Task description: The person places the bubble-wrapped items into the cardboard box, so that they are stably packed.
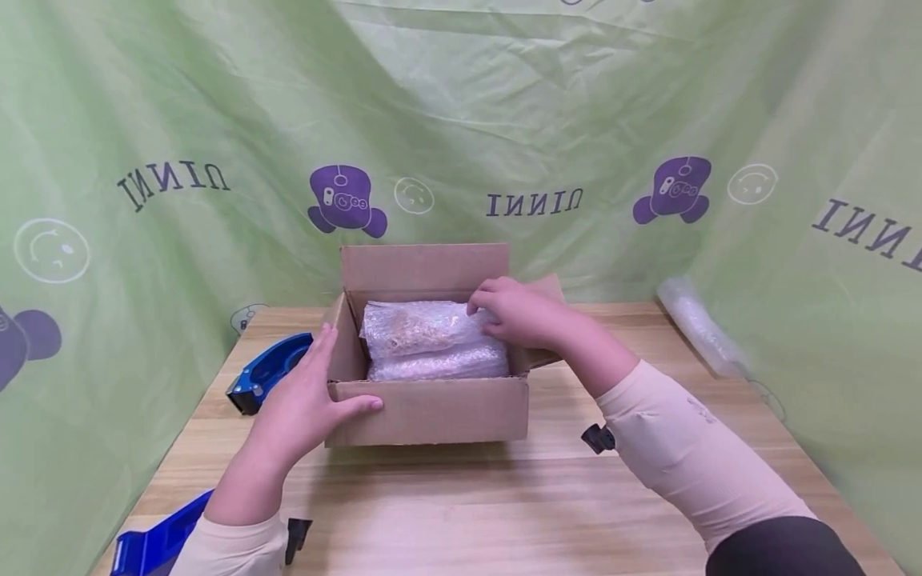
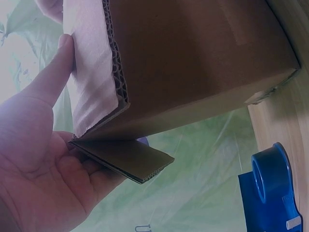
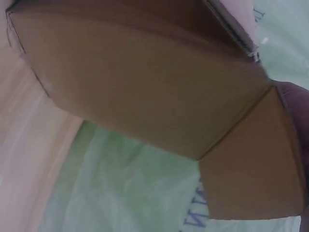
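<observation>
An open cardboard box [image 1: 439, 416] stands in front of me with its flaps spread. Inside lie two bundles in clear bubble wrap, an upper bundle [image 1: 414, 330] over a lower one [image 1: 439, 364]. My left hand [image 1: 298, 408] rests at the box's left front corner. Its thumb lies on the front flap [image 2: 94, 72], its fingers behind the small side flap [image 2: 128, 157]. Over the box's right side, my right hand [image 1: 526, 318] has bent fingertips at the upper bundle's right end. The right wrist view shows mostly a side wall [image 3: 140, 82], with the fingers hidden.
A blue tape dispenser [image 1: 268, 374] sits left of the box. Another blue object [image 1: 162, 538] lies at the near left, partly behind my sleeve. Rolled bubble wrap [image 1: 699, 326] lies at the far right edge of the wooden table [image 1: 461, 512]. Green printed cloth [image 1: 461, 120] hangs around the table.
</observation>
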